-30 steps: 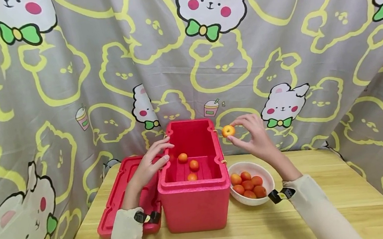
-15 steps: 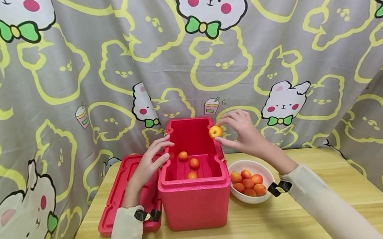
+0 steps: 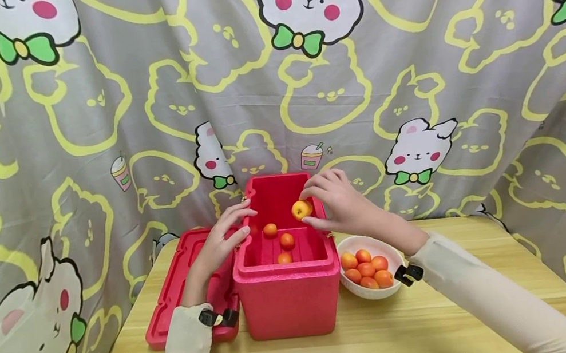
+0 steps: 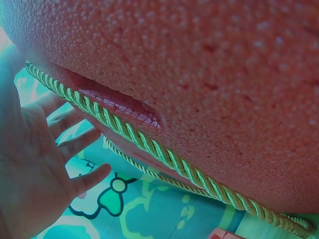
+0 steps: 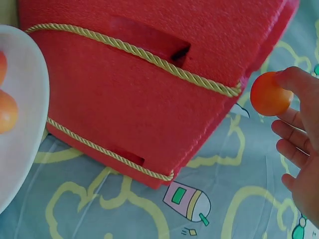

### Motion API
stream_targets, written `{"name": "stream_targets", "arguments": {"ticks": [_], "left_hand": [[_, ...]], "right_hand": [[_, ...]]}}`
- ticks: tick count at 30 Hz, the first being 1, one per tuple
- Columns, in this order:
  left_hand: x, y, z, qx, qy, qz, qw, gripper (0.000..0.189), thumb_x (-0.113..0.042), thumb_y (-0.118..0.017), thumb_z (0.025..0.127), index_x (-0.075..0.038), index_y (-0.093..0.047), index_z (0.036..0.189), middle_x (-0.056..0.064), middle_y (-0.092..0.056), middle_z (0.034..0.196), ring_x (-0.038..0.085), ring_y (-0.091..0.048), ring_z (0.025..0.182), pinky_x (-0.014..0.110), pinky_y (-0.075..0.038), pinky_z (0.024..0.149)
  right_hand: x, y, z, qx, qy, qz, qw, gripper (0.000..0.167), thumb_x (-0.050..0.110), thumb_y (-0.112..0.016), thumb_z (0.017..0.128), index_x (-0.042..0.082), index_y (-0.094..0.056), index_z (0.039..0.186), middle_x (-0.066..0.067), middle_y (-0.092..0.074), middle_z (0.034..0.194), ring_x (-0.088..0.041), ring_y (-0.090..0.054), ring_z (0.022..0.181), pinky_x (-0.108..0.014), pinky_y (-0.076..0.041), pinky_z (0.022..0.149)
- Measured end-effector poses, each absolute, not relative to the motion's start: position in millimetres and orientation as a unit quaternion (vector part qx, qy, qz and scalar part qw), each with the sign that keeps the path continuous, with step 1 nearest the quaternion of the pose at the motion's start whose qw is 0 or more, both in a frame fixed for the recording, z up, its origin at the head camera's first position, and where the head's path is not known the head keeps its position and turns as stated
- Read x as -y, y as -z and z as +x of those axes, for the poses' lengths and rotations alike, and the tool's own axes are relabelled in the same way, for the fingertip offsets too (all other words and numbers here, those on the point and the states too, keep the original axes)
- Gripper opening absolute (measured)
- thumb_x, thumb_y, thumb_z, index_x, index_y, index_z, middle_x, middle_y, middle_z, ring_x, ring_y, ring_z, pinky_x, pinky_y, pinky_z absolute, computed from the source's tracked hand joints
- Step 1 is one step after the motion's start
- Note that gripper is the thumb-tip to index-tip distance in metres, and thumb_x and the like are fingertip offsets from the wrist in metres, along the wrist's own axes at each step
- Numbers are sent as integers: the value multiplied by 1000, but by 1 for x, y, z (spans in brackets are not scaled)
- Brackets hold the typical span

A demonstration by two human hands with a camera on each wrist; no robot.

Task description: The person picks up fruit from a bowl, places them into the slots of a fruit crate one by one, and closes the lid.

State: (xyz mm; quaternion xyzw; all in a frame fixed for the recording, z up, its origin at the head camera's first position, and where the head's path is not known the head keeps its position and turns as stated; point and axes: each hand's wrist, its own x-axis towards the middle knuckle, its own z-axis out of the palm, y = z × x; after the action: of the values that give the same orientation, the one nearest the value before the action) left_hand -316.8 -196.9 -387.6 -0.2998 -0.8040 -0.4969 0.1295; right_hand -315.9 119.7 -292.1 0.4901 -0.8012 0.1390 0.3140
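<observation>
The red foam box [image 3: 290, 305] stands uncovered in the middle of the table, three small orange fruits [image 3: 287, 240] on its floor. Over its opening, toward the right rim, my right hand [image 3: 340, 205] pinches a round orange-yellow fruit [image 3: 301, 210] between thumb and fingers. The right wrist view shows this fruit [image 5: 270, 94] held at the fingertips, outside the box's roped side. My left hand [image 3: 221, 239] is at the box's left rim with fingers extended. In the left wrist view the left hand [image 4: 37, 164] has spread fingers beside the twisted rope [image 4: 134, 137]; contact is unclear.
Right of the box a white bowl [image 3: 393, 248] holds several orange-red fruits [image 3: 366, 270]. The red lid [image 3: 169, 306] lies to the left on the wooden table [image 3: 471, 295], partly under the left forearm. A patterned grey curtain [image 3: 250, 111] hangs behind.
My right hand has carried the fruit leftward, from beyond the box's right rim to over its opening, and slightly lower at the end. My left hand stays in place.
</observation>
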Motion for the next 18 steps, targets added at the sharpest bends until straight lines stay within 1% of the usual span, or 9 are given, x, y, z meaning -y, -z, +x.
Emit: {"name": "stream_targets", "arguments": {"ticks": [6, 10, 18], "left_hand": [[197, 388, -317, 805, 497, -299, 129, 46, -26, -66, 95, -18, -57, 139, 3, -37, 163, 28, -37, 147, 52, -55, 100], [198, 387, -317, 805, 496, -299, 129, 46, -27, -66, 95, -18, -57, 139, 3, -37, 163, 28, -37, 147, 53, -55, 101], [197, 387, -316, 808, 491, -297, 132, 44, -27, -64, 96, -18, -58, 139, 3, -37, 163, 28, -36, 148, 55, -53, 102]], "right_hand": [[-112, 297, -315, 797, -130, 509, 299, 38, 26, -87, 78, 9, -68, 106, -7, -65, 111, -23, -55, 109, -51, -40, 98], [-108, 300, -316, 799, -125, 513, 286, 38, 27, -86, 79, 10, -68, 107, -5, -65, 112, -22, -54, 111, -49, -40, 98], [-101, 305, -317, 796, -107, 521, 289, 37, 27, -86, 79, 10, -67, 106, -5, -64, 110, -22, -54, 108, -48, -41, 97]]}}
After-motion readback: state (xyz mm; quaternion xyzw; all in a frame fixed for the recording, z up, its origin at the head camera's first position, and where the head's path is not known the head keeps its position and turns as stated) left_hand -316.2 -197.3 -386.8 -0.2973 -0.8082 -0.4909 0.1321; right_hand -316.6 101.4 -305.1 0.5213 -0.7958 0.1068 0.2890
